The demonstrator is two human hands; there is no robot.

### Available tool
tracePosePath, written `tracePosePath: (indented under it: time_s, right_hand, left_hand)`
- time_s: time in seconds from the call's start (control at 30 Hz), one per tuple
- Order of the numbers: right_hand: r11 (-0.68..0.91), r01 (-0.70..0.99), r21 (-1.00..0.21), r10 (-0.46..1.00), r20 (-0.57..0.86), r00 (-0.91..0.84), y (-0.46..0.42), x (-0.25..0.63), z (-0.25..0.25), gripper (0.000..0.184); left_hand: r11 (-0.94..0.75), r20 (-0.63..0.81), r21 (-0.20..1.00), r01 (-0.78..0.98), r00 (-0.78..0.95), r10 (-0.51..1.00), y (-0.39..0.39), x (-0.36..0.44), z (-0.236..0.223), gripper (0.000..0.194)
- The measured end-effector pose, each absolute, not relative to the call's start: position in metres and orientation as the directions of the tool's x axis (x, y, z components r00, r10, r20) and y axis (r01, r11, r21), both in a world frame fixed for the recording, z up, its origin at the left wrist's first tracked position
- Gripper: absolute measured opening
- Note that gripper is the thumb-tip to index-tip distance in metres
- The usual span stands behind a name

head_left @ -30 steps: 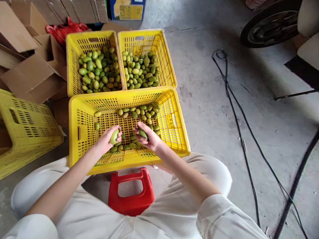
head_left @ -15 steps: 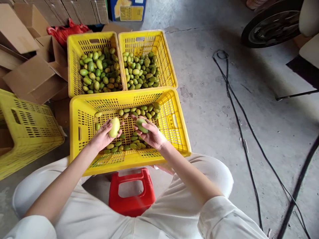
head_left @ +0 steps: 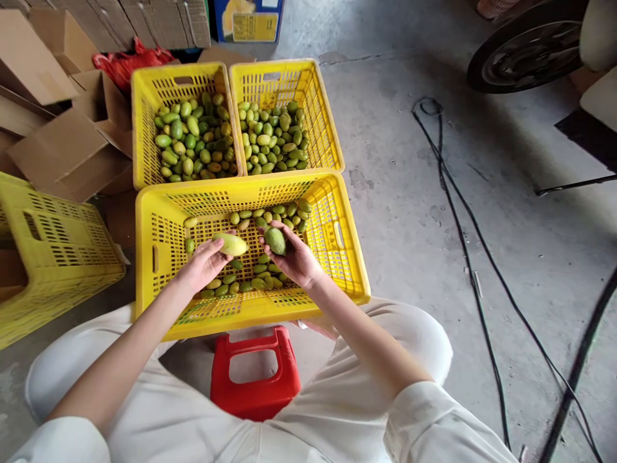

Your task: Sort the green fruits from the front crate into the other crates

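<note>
My left hand (head_left: 204,262) grips a pale yellow-green oval fruit (head_left: 231,244), its long side lying nearly level. A darker green oval fruit (head_left: 275,241) sits in my right hand (head_left: 297,258), between thumb and fingers. Both hands are over the near yellow crate (head_left: 159,235), a short way apart. Inside that crate, several green and yellowish fruits lie in a group along the far side and another along the near side (head_left: 245,287). My hands and forearms hide part of the crate floor.
Two yellow crates (head_left: 137,128) (head_left: 332,138) of similar fruits stand against the far side. Another yellow crate (head_left: 72,251) is at left, below open cardboard boxes (head_left: 58,151). A red stool (head_left: 255,392) stands between my knees. Black cables (head_left: 463,193) cross the floor at right, near a wheel (head_left: 525,54).
The fruit in my left hand has turned from upright to lying sideways, its tip now pointing right. The fruit in my right hand has rotated too and sits slightly higher.
</note>
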State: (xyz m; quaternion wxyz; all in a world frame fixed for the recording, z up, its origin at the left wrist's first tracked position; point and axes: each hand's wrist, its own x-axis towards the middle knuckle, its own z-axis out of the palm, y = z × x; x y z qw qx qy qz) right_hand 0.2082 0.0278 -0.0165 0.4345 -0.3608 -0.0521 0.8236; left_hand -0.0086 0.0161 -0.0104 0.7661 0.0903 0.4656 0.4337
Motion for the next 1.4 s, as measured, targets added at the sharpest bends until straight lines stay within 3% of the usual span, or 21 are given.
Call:
tracePosePath:
  time_s: [0.1,0.23,0.33,0.5,0.67,0.8,0.93,1.07,1.2,1.3,1.4]
  right_hand:
    - [-0.521,-0.738,-0.429,0.824,-0.478,-0.304,0.03,0.212,-0.012,0.018]
    - [-0.604,-0.668,-0.435,0.79,-0.438,-0.429,0.024,0.211,-0.01,0.032]
    - [-0.713,-0.579,-0.396,0.695,-0.51,-0.507,0.018,0.207,-0.016,0.036]
    - [-0.794,-0.499,-0.347,0.593,-0.625,-0.508,0.017,0.204,-0.027,0.033]
    - [-0.715,-0.599,-0.361,0.679,-0.563,-0.471,0.026,0.21,-0.015,0.024]
    - [-0.636,-0.636,-0.437,0.756,-0.518,-0.4,0.032,0.215,-0.004,0.025]
    - [-0.628,-0.668,-0.399,0.753,-0.529,-0.392,0.032,0.215,-0.011,0.028]
    - [-0.768,-0.58,-0.272,0.507,-0.811,-0.291,0.012,0.201,-0.039,0.013]
    - [-0.838,-0.498,-0.222,0.365,-0.907,-0.209,-0.017,0.187,-0.066,0.017]
    - [-0.849,-0.469,-0.242,0.363,-0.913,-0.187,-0.004,0.189,-0.067,0.018]
    - [-0.79,-0.498,-0.358,0.489,-0.858,-0.158,0.051,0.2,-0.04,0.02]
  left_hand:
    - [0.536,-0.633,0.519,-0.666,0.122,0.764,0.018,-0.01,-0.008,0.025]
    - [0.552,-0.642,0.489,-0.676,0.15,0.752,0.019,-0.009,-0.004,0.02]
    - [0.604,-0.641,0.529,-0.596,0.185,0.745,0.016,-0.007,-0.004,0.012]
    - [0.681,-0.608,0.578,-0.45,0.319,0.727,0.011,-0.003,-0.004,0.018]
    - [0.628,-0.623,0.543,-0.557,0.235,0.746,0.018,-0.005,0.005,0.024]
    - [0.559,-0.593,0.623,-0.547,0.135,0.794,0.022,-0.012,0.008,0.02]
    - [0.567,-0.568,0.633,-0.527,0.181,0.803,0.021,-0.014,0.002,0.021]
    - [0.724,-0.699,0.55,-0.417,0.246,0.672,0.012,-0.003,-0.013,0.02]
    - [0.901,-0.912,0.353,-0.251,0.123,0.391,-0.008,0.012,-0.036,0.006]
    - [0.927,-0.942,0.303,-0.22,0.075,0.326,-0.021,0.017,-0.05,0.01]
    - [0.917,-0.93,0.327,-0.227,0.093,0.355,-0.025,0.014,-0.057,0.011]
